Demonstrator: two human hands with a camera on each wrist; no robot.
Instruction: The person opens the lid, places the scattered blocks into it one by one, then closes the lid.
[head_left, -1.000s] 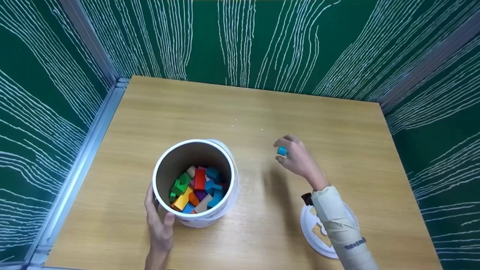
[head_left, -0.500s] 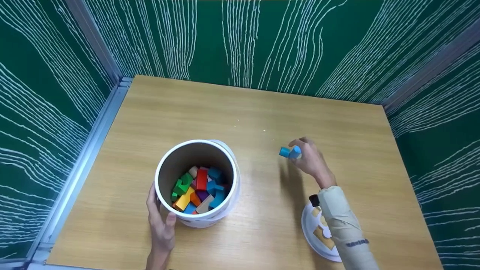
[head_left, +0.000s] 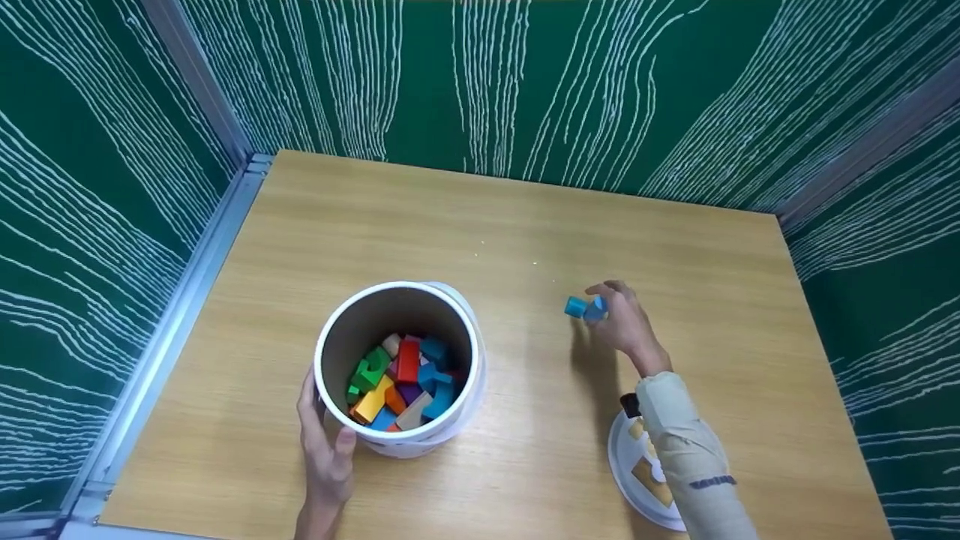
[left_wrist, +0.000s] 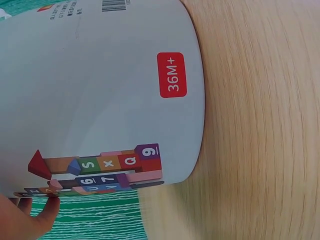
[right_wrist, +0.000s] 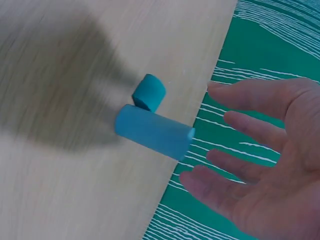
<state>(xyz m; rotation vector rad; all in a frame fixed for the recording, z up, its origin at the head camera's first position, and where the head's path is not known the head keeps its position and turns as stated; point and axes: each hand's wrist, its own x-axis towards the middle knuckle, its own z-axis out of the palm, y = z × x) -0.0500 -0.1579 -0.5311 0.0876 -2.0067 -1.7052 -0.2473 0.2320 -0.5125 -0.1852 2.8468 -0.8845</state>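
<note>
In the head view, a white bucket (head_left: 330, 409) stands on the table with several coloured blocks inside. My left hand (head_left: 328, 465) holds its left side, the thumb near the front rim. The left wrist view shows the printed wall of the bucket (left_wrist: 100, 105) and part of that hand (left_wrist: 30, 220) at lower left. Beside my right hand (head_left: 626, 322), a blue cylinder (head_left: 595, 310) stands next to a short teal block (head_left: 575, 307). From the right wrist, the hand's spread fingers (right_wrist: 250, 100) are apart from the blue cylinder (right_wrist: 152, 131).
A white round lid (head_left: 626, 480) with shaped cut-outs lies partly under the right forearm. Green walls with white wavy lines (head_left: 480, 90) and metal posts (head_left: 199, 82) border the wooden table (head_left: 375, 225). Several tiny white specks lie in the middle.
One second ago the blue cylinder was not visible. My right hand has since shifted slightly right, and the cylinder shows beside the teal block. The left hand stays on the bucket.
</note>
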